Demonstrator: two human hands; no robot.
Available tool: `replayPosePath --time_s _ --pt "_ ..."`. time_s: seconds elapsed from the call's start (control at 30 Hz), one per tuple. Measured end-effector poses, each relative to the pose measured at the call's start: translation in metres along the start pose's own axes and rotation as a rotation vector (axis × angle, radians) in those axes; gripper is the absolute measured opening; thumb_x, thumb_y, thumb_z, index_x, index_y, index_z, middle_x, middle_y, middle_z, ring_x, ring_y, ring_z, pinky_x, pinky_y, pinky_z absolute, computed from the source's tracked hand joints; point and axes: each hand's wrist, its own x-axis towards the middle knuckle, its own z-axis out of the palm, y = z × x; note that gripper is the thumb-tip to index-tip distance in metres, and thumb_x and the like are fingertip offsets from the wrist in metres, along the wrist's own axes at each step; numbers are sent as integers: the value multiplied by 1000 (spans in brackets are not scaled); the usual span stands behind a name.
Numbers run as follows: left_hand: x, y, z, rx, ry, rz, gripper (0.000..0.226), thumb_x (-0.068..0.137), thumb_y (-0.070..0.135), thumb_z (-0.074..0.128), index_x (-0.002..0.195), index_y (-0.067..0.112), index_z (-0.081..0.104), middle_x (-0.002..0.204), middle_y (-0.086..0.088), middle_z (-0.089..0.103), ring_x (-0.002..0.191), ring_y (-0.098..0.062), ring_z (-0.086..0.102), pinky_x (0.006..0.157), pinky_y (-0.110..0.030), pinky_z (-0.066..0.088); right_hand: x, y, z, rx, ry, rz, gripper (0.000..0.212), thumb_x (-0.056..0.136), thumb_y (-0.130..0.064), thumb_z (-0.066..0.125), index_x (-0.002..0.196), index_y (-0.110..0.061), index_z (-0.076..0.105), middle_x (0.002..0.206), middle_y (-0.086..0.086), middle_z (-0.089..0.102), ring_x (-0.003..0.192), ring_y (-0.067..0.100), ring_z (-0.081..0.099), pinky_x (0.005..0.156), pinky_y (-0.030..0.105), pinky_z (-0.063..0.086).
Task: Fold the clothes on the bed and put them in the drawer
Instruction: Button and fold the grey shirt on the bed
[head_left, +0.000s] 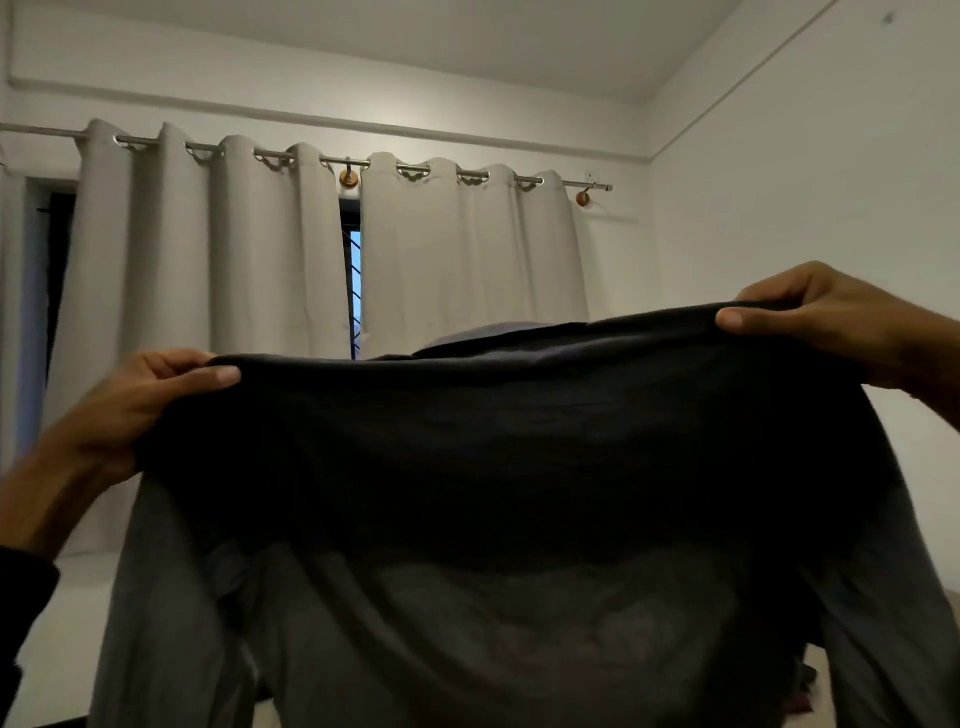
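The shirt (493, 467) is held up in the air before the curtains (291, 249). The left hand (140, 400) pinches one shoulder and the right hand (821, 322) pinches the other. The cloth looks thin, soft and light; it sags between the hands and will not keep a shape. The shoulder seams seem the best hold, because the body then hangs flat for folding.

Room dim, evenly lit; no hard shadows. Sole bright source: blue daylight through the curtain (291, 249) gap at 12 o'clock. Dark garment (498, 493) underexposed, detail lost. Wide-angle bowing along curtain rod (332, 160). Slight softness at 6 o'clock.
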Motion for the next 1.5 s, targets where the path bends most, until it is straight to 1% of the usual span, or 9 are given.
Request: replayPosePath --time_s 0.1,0.2,0.23,0.33,0.57,0.7,0.97,1.2,1.5 --pt "-5 22 -10 -34 59 46 12 86 16 69 86 4 66 61 -4 70 47 -15 67 49 -24 57 -8 -17 -7 24 24 -53 24 74 -34 70 77 -12 80 72 11 73 60 16 69 51 21 54" --pt "0 27 -15 -42 89 34 17 96 11 57 84 6 68 62 -5 71 48 -16 68 49 -26 58 -4 -24 -11 35 19 -84 31 67 -44 81 77 -16 80 72 7 74 60 15 70 51 21 54" --pt "-1 26 -15 -35 67 11 14 89 18 68 86 4 68 64 -6 72 50 -17 68 51 -27 59 1 -24 -9 19 12 -69 38 64 -48 84 81 -15 80 76 9 75 64 17 72 53 23 55" --pt "2 -1 -14 -9 -10 -124 62 39 42 99 84 6 74 72 -11 73 57 -21 71 58 -32 61 20 -2 7 -16 -23 33 47 62 -51 84 89 -13 81 88 13 77 75 23 75 59 26 58" --pt "-3 -134 11 115 -118 -406 82 25 50 100 88 3 77 87 -20 73 69 -24 71 63 -27 61 51 132 84 -84 -186 317 27 83 -35 75 97 -13 81 98 12 77 92 29 74 85 40 59" --pt "-8 -226 34 176 -184 -524 47 56 38 96 88 8 79 95 -21 74 77 -25 72 69 -30 59 55 236 132 -111 -276 431 24 86 -35 74 100 -18 81 99 5 77 96 23 73 93 41 57" --pt "-13 -443 80 293 -221 -733 20 79 23 81 96 13 81 96 -8 78 95 -28 73 94 -43 56 42 449 249 -35 -316 602 20 81 -28 80 97 -15 82 94 2 78 89 19 74 75 23 58" --pt "-11 -589 125 374 -181 -813 5 84 15 78 89 15 79 82 1 77 89 -22 71 72 -26 54 32 603 324 -4 -323 687 10 86 -18 76 94 -15 81 91 -1 79 83 13 74 68 17 56" --pt "-43 -681 147 441 -162 -894 5 90 9 73 92 12 77 84 -10 76 85 -29 71 75 -38 58 2 701 382 -26 -349 722 11 85 -15 78 91 -24 79 91 -9 78 84 2 71 77 14 53"
